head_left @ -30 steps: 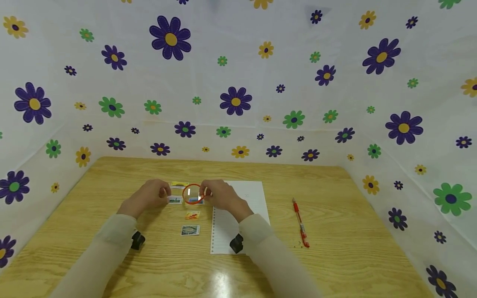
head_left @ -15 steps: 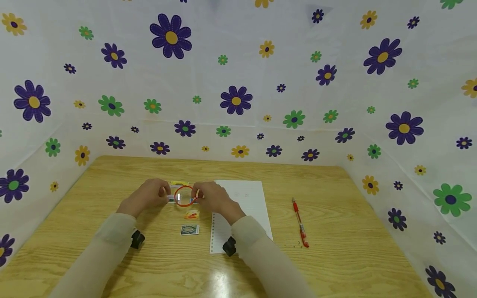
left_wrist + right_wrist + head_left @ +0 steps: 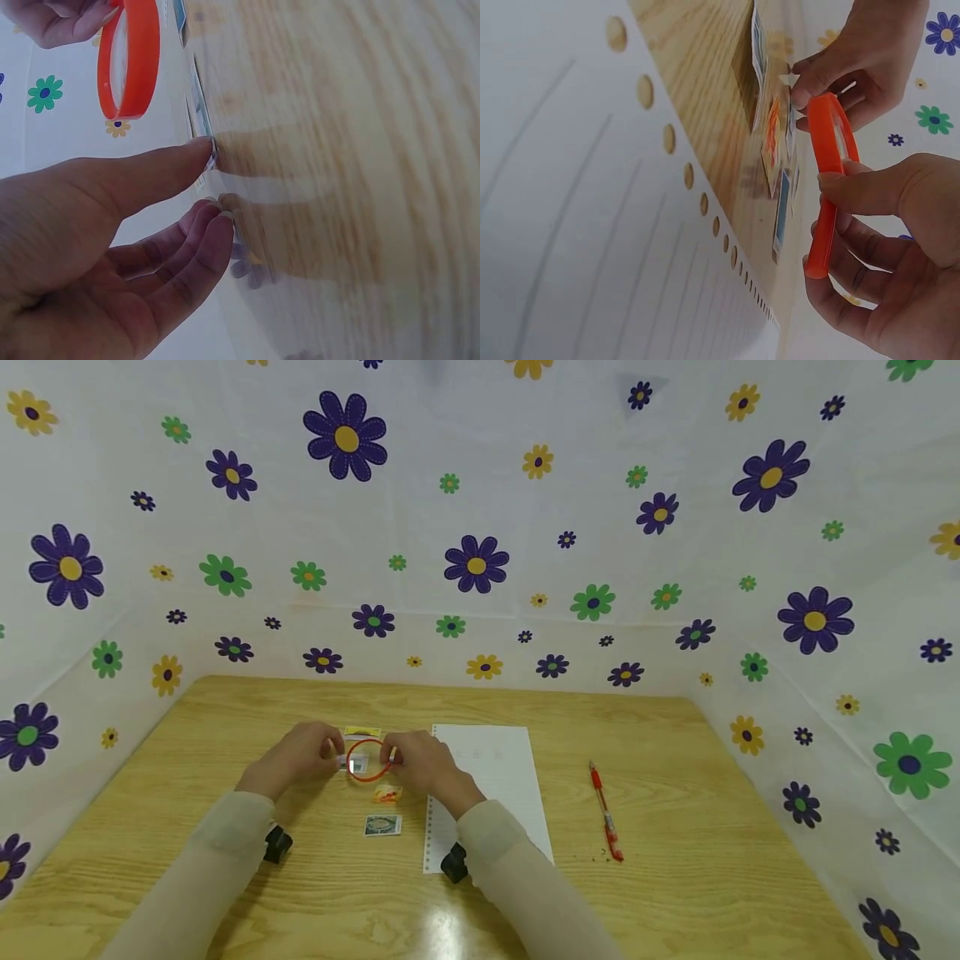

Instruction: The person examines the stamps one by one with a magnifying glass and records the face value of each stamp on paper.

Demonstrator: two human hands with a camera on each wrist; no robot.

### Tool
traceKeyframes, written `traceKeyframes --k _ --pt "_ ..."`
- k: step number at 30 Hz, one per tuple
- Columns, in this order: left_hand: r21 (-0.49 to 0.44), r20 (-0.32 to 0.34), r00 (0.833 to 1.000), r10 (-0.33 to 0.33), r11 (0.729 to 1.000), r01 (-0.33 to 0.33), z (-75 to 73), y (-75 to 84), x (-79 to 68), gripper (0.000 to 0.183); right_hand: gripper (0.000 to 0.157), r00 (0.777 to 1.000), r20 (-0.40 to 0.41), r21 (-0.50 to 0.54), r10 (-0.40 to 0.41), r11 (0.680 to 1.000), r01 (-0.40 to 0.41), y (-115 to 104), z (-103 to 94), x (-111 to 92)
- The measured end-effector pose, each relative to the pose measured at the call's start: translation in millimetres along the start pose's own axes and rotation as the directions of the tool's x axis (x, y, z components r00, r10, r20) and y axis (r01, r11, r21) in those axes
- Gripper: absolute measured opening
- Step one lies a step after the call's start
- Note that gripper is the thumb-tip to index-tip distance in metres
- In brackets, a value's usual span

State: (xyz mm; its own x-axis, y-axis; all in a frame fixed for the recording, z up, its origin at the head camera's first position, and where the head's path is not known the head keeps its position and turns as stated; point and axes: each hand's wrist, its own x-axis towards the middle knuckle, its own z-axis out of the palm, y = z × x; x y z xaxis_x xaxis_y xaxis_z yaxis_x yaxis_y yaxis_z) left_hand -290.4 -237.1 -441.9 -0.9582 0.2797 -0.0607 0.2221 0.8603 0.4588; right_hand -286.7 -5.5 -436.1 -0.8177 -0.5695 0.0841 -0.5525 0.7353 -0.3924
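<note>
My right hand (image 3: 423, 764) grips the handle of an orange-red magnifying glass (image 3: 826, 142), its round lens held tilted above a small pale stamp (image 3: 356, 765). At that stamp's left edge, my left hand (image 3: 303, 752) rests with its thumb touching it; a gap shows between thumb and bent fingers in the left wrist view. Behind lies a yellow stamp (image 3: 362, 732). Nearer me are an orange stamp (image 3: 387, 793) and a dark green-grey stamp (image 3: 383, 825). A blue stamp (image 3: 781, 214) lies close to my right hand, mostly hidden in the head view.
A lined sheet of paper (image 3: 495, 785) with punched holes lies under my right forearm, faint marks near its top. To its right is a red pen (image 3: 604, 814), with small dark specks beside it. A flower-patterned cloth (image 3: 480, 510) surrounds the wooden table (image 3: 675, 893).
My right hand has moved the magnifying glass left and slightly nearer, from over the blue stamp to over the pale stamp. My left hand stays in place.
</note>
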Motion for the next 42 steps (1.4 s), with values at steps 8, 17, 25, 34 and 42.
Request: traceKeyframes --k 8,17,25,34,42 --pt "0.005 -0.001 1.000 0.010 1.000 -0.010 -1.7 2.2 -1.2 0.010 0.011 1.000 0.010 0.015 -0.013 1.000 0.013 1.5 1.4 1.2" --pt "0.002 0.012 1.000 -0.021 1.000 0.021 -2.6 1.4 1.3 0.010 0.010 1.000 -0.002 0.021 -0.020 1.000 0.020 2.0 0.3 0.9" --pt "0.002 0.014 1.000 -0.028 1.000 0.028 -4.2 1.6 0.4 0.011 0.011 1.000 -0.002 0.011 -0.023 1.000 0.023 3.6 -0.9 2.6" --pt "-0.018 0.018 0.999 -0.037 0.999 0.038 -1.7 4.1 -2.7 0.012 0.013 1.000 -0.015 0.037 -0.012 0.999 0.012 7.6 -0.3 -2.2" --pt "-0.009 0.020 0.999 -0.042 0.999 0.042 0.4 3.3 -4.4 0.013 0.010 0.999 -0.005 0.102 -0.039 0.994 0.039 11.0 -6.8 -11.7"
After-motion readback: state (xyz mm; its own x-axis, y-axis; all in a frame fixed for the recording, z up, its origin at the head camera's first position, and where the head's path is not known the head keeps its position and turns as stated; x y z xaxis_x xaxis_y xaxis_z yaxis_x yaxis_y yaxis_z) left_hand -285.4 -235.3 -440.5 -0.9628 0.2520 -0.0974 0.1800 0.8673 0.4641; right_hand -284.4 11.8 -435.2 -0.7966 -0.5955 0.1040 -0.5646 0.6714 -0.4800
